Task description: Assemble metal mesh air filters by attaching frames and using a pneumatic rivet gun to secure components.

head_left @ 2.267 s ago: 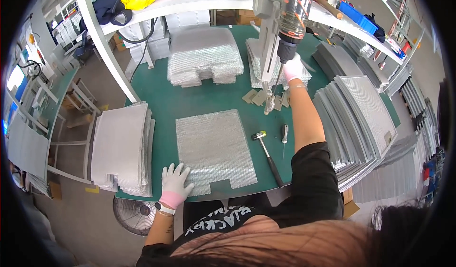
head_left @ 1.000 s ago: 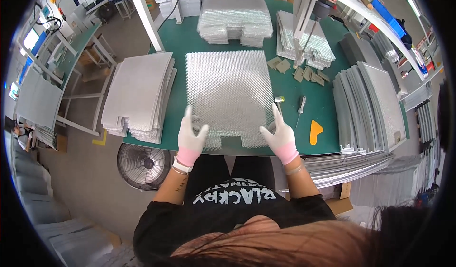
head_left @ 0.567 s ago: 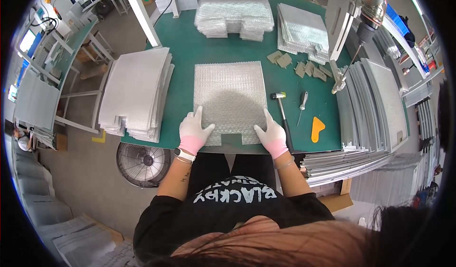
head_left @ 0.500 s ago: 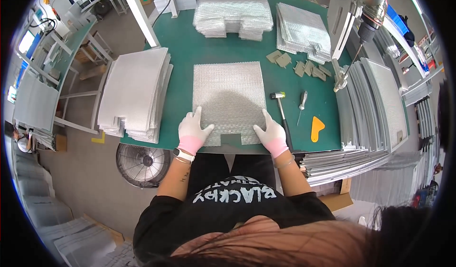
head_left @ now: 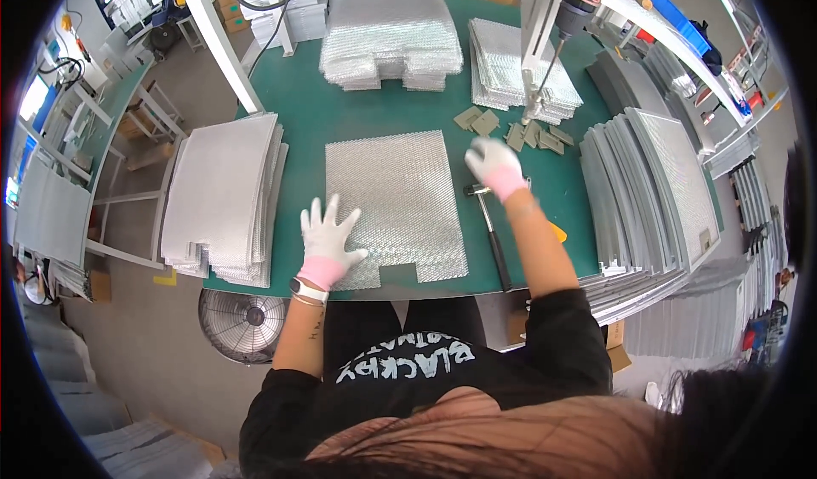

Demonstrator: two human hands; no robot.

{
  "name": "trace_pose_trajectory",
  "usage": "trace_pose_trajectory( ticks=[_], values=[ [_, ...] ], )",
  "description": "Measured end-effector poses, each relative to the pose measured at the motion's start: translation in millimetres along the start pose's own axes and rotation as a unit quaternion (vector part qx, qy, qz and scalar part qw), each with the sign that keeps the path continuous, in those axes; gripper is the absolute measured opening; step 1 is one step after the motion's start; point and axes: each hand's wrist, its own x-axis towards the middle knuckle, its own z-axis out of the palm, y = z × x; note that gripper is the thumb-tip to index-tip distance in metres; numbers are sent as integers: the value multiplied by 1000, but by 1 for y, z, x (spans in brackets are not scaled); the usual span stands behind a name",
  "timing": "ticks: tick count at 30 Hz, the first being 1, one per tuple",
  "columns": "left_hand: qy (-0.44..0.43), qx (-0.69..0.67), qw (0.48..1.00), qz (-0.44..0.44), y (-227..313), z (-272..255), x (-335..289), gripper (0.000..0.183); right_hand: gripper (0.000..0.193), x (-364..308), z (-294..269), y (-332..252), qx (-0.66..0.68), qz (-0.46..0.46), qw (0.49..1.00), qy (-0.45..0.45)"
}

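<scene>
One mesh sheet (head_left: 393,191) lies mid-frame, likely held still by the left hand (head_left: 326,239), fingers apart, while the right hand (head_left: 494,166) curls, right of centre (holding something? can't tell).

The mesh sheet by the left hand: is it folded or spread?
Spread: the sheet lies flat on the table, with no fold visible.

Flat, notched silver mesh sheet (head_left: 397,204)
</scene>
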Motion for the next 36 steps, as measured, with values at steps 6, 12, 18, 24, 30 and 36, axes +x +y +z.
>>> trace_pose_trajectory(
  ticks=[6, 12, 18, 24, 30, 36],
  values=[
    [-69, -86, 993, 29, -10, 10, 3, 73, 75, 103, 42, 91, -122, 169, 977, -31],
    [12, -37, 999, -37, 27, -6, -44, 73, 73, 55, 19, 56, -1, 4, 991, 132],
    [56, -253, 925, 278, 44, 13, -127, 35, 36, -114, -21, -44, 269, 4, 950, 160],
    [-25, -790, 572, -219, 72, 89, -166, 31, 23, -315, 63, -90, 556, 170, 763, -282],
    [-42, -846, 427, -316, 72, 99, -138, 26, 24, -311, 124, -114, 747, 273, 593, -126],
    [-12, -840, 477, -259, 75, 105, -142, 29, 24, -300, 125, -115, 671, 253, 682, -142]
  ],
)
